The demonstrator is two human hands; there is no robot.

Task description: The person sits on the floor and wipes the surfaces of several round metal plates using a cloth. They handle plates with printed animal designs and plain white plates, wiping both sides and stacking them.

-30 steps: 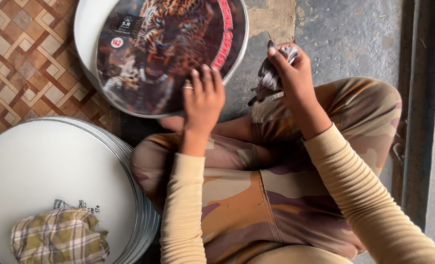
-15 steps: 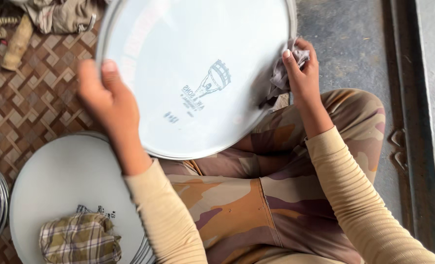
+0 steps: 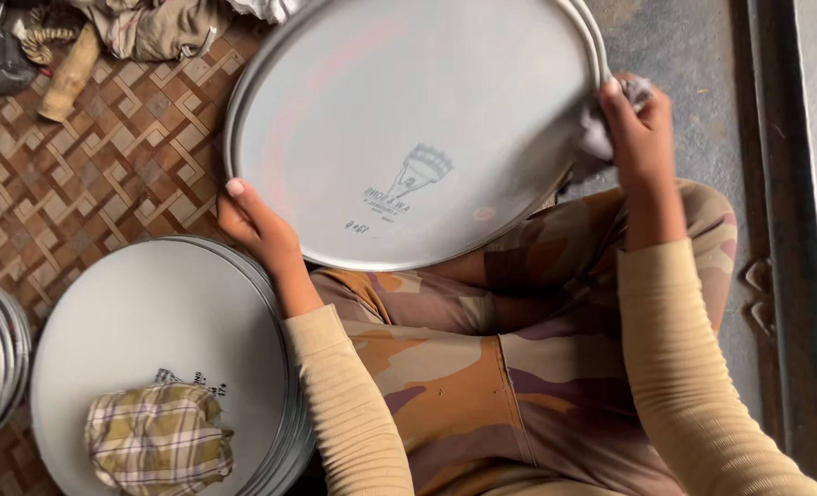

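Left hand [image 3: 260, 228] clamps the lower-left rim of the round metal tray [image 3: 418, 129], thumb on the face, fingers behind. Right hand [image 3: 640, 129] clenched on a small pale cloth [image 3: 600, 138], pressed to the tray's right rim. Tray is held up over the lap, tilted toward the camera. Face: matte silver-grey, raised rolled rim, small dark printed emblem below centre, faint reddish sheen upper left. Below left: stack of similar trays [image 3: 142, 331] with a checked cloth [image 3: 158, 439] on top, on a woven mat [image 3: 87, 174].
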